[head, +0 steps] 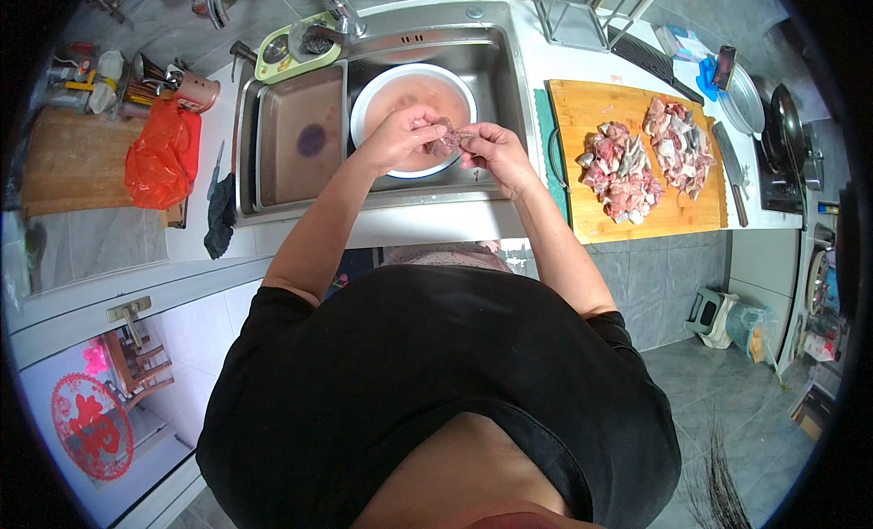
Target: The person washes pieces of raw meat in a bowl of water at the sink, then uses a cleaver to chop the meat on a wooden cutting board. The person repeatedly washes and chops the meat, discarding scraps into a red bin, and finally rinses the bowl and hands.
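Both hands hold one small piece of raw meat (pixel 445 144) above a white basin (pixel 359 113). My left hand (pixel 408 139) pinches its left side, and my right hand (pixel 496 154) grips the right end between thumb and fingers. Cloudy pinkish water (pixel 389 106) fills much of the basin, which stands in the right part of a stainless steel sink (pixel 501 58). Something rounded shows faintly under the water. To the right, two heaps of cut raw meat, a nearer heap (pixel 620 181) and a farther heap (pixel 678 147), lie on a wooden cutting board (pixel 573 106).
A cleaver (pixel 730 164) lies along the board's right edge. Left in the sink sits a rectangular steel tray (pixel 293 181) of murky water. A green caddy (pixel 273 68) rests behind it, near the faucet (pixel 349 17). A red plastic bag (pixel 160 160) and a dark cloth (pixel 220 218) are at left.
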Motion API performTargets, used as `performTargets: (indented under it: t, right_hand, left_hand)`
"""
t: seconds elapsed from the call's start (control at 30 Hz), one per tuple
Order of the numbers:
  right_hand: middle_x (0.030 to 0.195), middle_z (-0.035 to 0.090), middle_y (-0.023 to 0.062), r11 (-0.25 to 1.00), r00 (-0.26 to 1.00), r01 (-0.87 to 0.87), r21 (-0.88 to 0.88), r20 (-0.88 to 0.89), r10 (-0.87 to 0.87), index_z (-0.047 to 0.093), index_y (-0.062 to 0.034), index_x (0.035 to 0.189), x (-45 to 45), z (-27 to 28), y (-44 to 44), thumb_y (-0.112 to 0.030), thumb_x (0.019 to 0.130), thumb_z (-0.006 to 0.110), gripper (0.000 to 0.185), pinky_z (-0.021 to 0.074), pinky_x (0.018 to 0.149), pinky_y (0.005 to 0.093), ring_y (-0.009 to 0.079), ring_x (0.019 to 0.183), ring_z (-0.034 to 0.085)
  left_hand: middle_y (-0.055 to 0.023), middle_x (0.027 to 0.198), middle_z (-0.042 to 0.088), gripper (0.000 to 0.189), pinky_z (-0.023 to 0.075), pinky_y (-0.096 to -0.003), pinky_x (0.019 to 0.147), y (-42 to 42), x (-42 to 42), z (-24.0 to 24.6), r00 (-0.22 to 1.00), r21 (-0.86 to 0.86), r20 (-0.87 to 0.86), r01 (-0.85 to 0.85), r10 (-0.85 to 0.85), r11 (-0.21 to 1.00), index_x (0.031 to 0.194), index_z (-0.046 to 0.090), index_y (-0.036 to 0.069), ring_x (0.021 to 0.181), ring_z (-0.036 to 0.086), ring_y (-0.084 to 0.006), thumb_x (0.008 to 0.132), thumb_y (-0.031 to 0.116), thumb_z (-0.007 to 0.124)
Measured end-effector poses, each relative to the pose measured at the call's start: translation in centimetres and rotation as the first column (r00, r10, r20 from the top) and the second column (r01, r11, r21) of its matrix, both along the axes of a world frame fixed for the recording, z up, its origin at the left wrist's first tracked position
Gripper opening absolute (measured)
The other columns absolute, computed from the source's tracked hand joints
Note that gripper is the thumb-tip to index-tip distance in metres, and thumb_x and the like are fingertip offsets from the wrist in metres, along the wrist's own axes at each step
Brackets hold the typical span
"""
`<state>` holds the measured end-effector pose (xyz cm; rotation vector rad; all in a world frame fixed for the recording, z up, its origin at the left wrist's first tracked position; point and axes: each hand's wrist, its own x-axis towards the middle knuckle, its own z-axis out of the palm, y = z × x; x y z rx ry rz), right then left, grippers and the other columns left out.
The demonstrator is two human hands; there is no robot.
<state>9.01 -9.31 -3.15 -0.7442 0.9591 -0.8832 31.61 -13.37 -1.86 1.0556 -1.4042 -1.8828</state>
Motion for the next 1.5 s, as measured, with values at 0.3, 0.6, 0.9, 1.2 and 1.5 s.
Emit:
performTargets:
  t: [0.3, 0.6, 0.9, 1.2, 1.5]
  right_hand:
    - [0.087, 0.07, 0.0066, 0.99, 0.999, 0.02, -0.137, -0.046, -0.026, 0.066, 0.0021, 0.103, 0.8, -0.2, -0.3, -0.004, 0.097, 0.067, 0.008, 0.0531, 0.063, 0.0251, 0.0119, 0.068, 0.064]
    - [0.089, 0.07, 0.0073, 0.975, 0.995, 0.04, -0.217, -0.081, -0.058, 0.065, 0.0019, 0.103, 0.8, -0.6, -0.7, -0.003, 0.096, 0.069, 0.01, 0.0544, 0.067, 0.0265, 0.0125, 0.07, 0.065]
    - [0.09, 0.07, 0.0058, 0.977, 0.999, 0.011, -0.214, -0.049, -0.022, 0.066, 0.0009, 0.106, 0.7, -0.3, -0.9, -0.009, 0.096, 0.072, 0.016, 0.0532, 0.067, 0.0252, 0.0115, 0.07, 0.066]
    - [0.089, 0.071, 0.0058, 0.959, 0.979, -0.131, -0.252, -0.184, 0.085, 0.067, 0.0033, 0.119, 0.4, 0.1, -0.6, -0.008, 0.09, 0.075, 0.033, 0.0524, 0.065, 0.0271, 0.0108, 0.07, 0.063]
    - [0.084, 0.067, 0.001, 0.919, 0.916, -0.298, -0.259, -0.347, 0.2, 0.068, -0.0001, 0.098, -0.1, -4.2, -0.1, -0.009, 0.091, 0.074, 0.012, 0.049, 0.068, 0.025, 0.0082, 0.073, 0.059]
  left_hand:
    - [-0.007, 0.104, 0.069, 0.019, 0.0567, -0.0304, 0.086, -0.2, -0.7, 0.2, 0.999, -0.048, -0.002, 0.05, -0.05, 0.998, 0.115, 0.061, 0.001, 0.096, 0.07, -0.0159, 0.097, 0.003, 0.067]
    - [-0.0075, 0.102, 0.071, 0.016, 0.0572, -0.0295, 0.08, -0.6, -0.5, 0.0, 0.999, -0.097, 0.002, -0.048, 0.049, 0.994, 0.112, 0.063, 0.002, 0.091, 0.07, -0.0154, 0.096, -0.001, 0.064]
    - [-0.0072, 0.102, 0.069, 0.014, 0.0558, -0.027, 0.079, -1.5, 0.0, -0.9, 0.992, 0.008, -0.102, -0.075, 0.075, 0.997, 0.112, 0.062, 0.002, 0.092, 0.069, -0.0153, 0.099, 0.004, 0.062]
    - [-0.0028, 0.102, 0.066, 0.014, 0.0497, -0.0244, 0.08, -1.5, -0.3, -0.5, 0.999, 0.04, -0.02, 0.041, -0.041, 0.998, 0.114, 0.062, 0.005, 0.094, 0.064, -0.0106, 0.102, 0.012, 0.06]
    - [-0.0009, 0.094, 0.061, 0.014, 0.0465, -0.0237, 0.066, 1.3, -1.6, -2.1, 0.992, 0.082, 0.057, 0.11, -0.115, 0.991, 0.109, 0.058, 0.005, 0.08, 0.059, -0.0099, 0.1, 0.012, 0.067]
